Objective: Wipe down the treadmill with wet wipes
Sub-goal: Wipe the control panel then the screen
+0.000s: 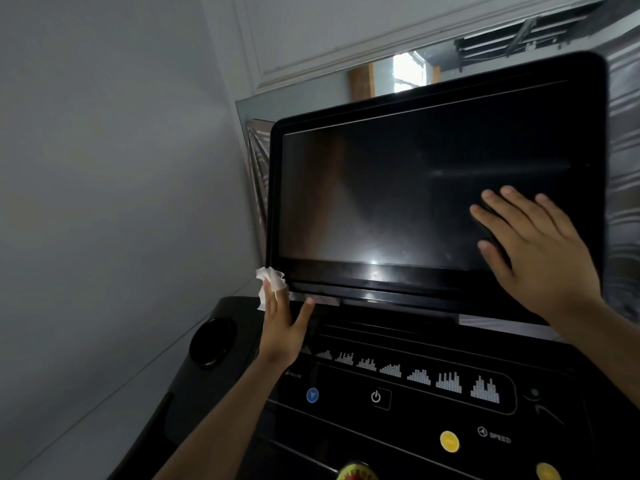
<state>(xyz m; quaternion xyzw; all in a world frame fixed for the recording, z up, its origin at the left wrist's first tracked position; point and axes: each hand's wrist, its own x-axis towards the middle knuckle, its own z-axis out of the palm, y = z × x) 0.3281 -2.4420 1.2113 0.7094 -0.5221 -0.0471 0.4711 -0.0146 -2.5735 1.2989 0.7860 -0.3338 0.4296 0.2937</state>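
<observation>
- My left hand [280, 327] presses the bunched wet wipe [272, 277] with straight fingers at the treadmill screen's [381, 188] lower-left corner; held this loosely, it could slip off.
- My right hand [533, 251] lies spread on the glass and will likely smudge it.

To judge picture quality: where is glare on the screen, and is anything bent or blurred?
Head view: a bright glare spot lies low on the screen, near its bottom edge; a faint streak crosses it above the right hand; the wide lens bows the screen's right edge; the wipe and icons look fairly sharp.
</observation>
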